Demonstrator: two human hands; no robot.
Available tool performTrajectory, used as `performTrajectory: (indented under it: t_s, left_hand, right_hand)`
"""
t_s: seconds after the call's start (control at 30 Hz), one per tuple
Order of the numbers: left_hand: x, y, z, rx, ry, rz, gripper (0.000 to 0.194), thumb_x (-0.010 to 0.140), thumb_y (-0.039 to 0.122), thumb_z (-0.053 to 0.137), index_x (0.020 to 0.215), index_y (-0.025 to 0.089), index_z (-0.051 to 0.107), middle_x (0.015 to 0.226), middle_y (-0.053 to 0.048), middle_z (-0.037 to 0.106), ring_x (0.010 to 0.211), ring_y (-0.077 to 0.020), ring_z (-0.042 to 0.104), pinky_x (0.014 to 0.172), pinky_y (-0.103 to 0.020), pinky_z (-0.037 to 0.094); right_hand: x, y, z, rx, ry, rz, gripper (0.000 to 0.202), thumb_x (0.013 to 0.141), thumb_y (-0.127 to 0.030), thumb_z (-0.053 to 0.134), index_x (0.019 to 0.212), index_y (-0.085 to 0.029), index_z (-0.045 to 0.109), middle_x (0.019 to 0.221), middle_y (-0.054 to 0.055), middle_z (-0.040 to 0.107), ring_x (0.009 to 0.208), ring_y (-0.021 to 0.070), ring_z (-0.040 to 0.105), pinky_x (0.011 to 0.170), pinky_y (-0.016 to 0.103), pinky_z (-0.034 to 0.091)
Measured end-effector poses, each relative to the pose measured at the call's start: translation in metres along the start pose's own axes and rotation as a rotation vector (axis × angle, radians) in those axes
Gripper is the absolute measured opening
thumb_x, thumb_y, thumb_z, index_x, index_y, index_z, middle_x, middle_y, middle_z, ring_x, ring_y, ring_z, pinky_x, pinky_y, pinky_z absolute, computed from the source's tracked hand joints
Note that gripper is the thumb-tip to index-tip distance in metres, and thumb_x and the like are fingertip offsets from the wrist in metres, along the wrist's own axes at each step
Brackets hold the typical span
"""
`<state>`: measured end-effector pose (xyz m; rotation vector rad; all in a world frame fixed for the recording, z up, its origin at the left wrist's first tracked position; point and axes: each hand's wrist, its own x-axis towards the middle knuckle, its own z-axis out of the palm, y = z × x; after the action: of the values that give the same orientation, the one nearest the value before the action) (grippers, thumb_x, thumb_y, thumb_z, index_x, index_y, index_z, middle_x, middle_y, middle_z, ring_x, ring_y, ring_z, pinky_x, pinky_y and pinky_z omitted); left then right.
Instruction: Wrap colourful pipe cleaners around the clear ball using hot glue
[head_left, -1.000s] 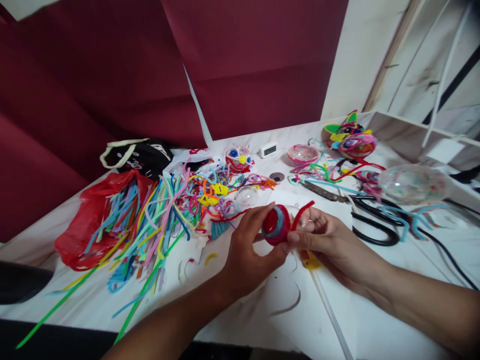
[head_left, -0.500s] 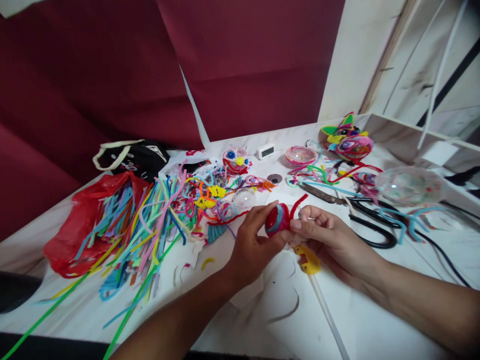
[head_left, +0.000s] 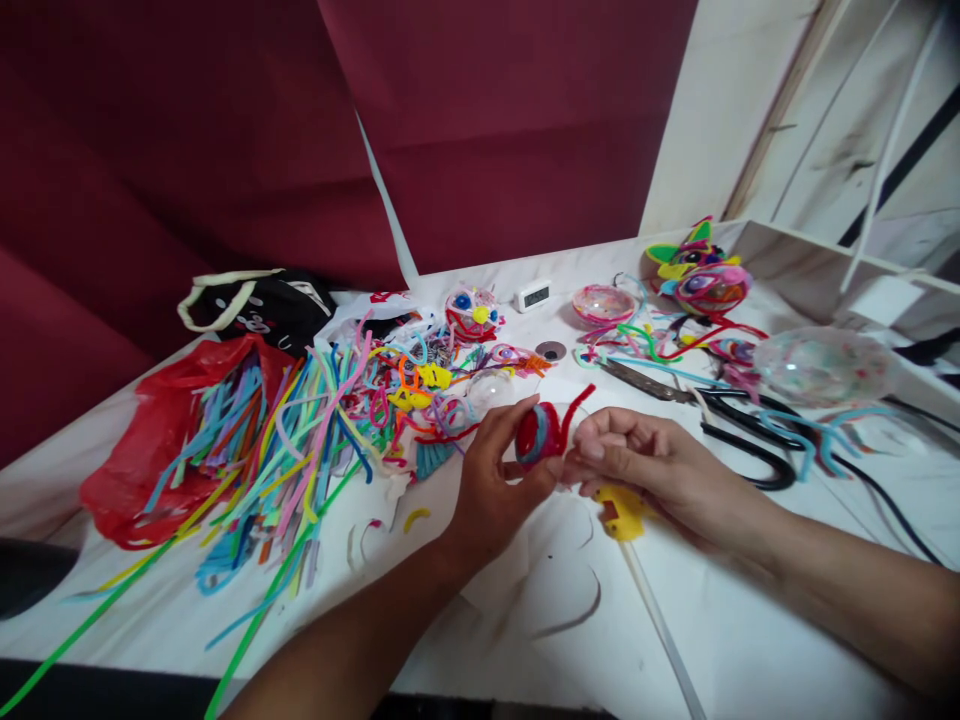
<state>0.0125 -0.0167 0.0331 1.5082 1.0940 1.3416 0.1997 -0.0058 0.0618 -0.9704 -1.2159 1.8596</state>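
My left hand (head_left: 499, 480) grips a small ball (head_left: 538, 436) wound with red and light blue fuzzy stems, thumb and fingers round its left side. A red stem end (head_left: 576, 405) sticks up from the ball's right. Close beside it, my right hand (head_left: 637, 452) is pinched at the ball's clear right edge; what lies between its fingertips is too small to make out. Below the right hand, a yellow piece (head_left: 621, 513) lies at the top of a pale stick (head_left: 660, 620).
Fuzzy stems (head_left: 300, 450) spill from a red bag (head_left: 142, 450) at left. Black-handled scissors (head_left: 750, 425) lie at right, near a clear bowl (head_left: 821, 367). Decorated balls (head_left: 712, 288), a small timer (head_left: 532, 295) and a black bag (head_left: 277, 312) stand along the back.
Both hands and the ball have shifted slightly left. The right fingers have moved from near the red stem end to lower at the ball's edge.
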Motion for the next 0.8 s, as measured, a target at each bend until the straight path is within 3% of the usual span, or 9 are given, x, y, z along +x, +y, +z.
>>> performTrajectory:
  t_s: [0.1, 0.23, 0.37, 0.47, 0.57, 0.8]
  left_hand:
    - [0.003, -0.003, -0.003, -0.006, 0.039, -0.003, 0.054, 0.078, 0.025, 0.073, 0.130, 0.027, 0.061, 0.128, -0.008, 0.055, 0.116, -0.0262, 0.059, 0.072, -0.026, 0.062]
    - [0.007, -0.007, -0.005, -0.034, 0.081, -0.024, 0.054, 0.075, 0.025, 0.074, 0.128, 0.025, 0.063, 0.126, -0.008, 0.055, 0.111, -0.0258, 0.060, 0.072, -0.029, 0.063]
    - [0.008, -0.008, -0.004, -0.045, 0.101, -0.011, 0.052, 0.074, 0.026, 0.074, 0.125, 0.023, 0.064, 0.125, -0.008, 0.057, 0.110, -0.0256, 0.060, 0.073, -0.030, 0.063]
    - [0.007, -0.011, -0.003, -0.019, 0.090, 0.002, 0.051, 0.075, 0.027, 0.074, 0.126, 0.024, 0.064, 0.126, -0.009, 0.057, 0.112, -0.0258, 0.060, 0.068, -0.025, 0.061]
    - [0.005, -0.015, -0.003, 0.009, 0.087, -0.012, 0.051, 0.076, 0.026, 0.073, 0.125, 0.024, 0.064, 0.127, -0.009, 0.057, 0.114, -0.0259, 0.060, 0.064, -0.021, 0.059]
    - [0.002, -0.015, -0.003, -0.005, 0.058, -0.065, 0.054, 0.076, 0.023, 0.074, 0.128, 0.022, 0.060, 0.129, -0.010, 0.062, 0.114, -0.0242, 0.062, 0.076, -0.024, 0.059]
  right_hand:
    - [-0.002, -0.013, -0.012, -0.255, -0.018, -0.085, 0.036, 0.083, -0.055, 0.069, 0.089, -0.020, 0.061, 0.087, 0.005, 0.071, 0.067, 0.0169, 0.064, 0.057, 0.029, 0.053]
    - [-0.016, -0.017, -0.045, -0.995, 0.046, -0.331, 0.018, 0.087, -0.036, 0.060, 0.096, -0.022, 0.068, 0.091, 0.006, 0.073, 0.081, 0.0231, 0.069, 0.070, 0.035, 0.056]
    - [-0.036, 0.012, -0.081, -1.432, -0.018, -0.502, 0.041, 0.080, -0.019, 0.056, 0.121, -0.021, 0.061, 0.124, 0.013, 0.067, 0.110, 0.0294, 0.067, 0.092, 0.046, 0.057]
    - [-0.043, 0.040, -0.096, -1.636, -0.018, -0.605, 0.056, 0.078, -0.015, 0.053, 0.134, -0.015, 0.053, 0.134, 0.020, 0.061, 0.121, 0.0339, 0.062, 0.095, 0.051, 0.056]
    - [-0.040, 0.055, -0.095, -1.799, 0.013, -0.633, 0.057, 0.076, -0.009, 0.051, 0.133, -0.012, 0.053, 0.131, 0.021, 0.063, 0.117, 0.0348, 0.063, 0.093, 0.054, 0.057]
    - [-0.029, 0.051, -0.080, -1.899, 0.023, -0.646, 0.053, 0.079, -0.006, 0.047, 0.130, -0.011, 0.056, 0.119, 0.019, 0.068, 0.099, 0.0314, 0.067, 0.079, 0.048, 0.060]
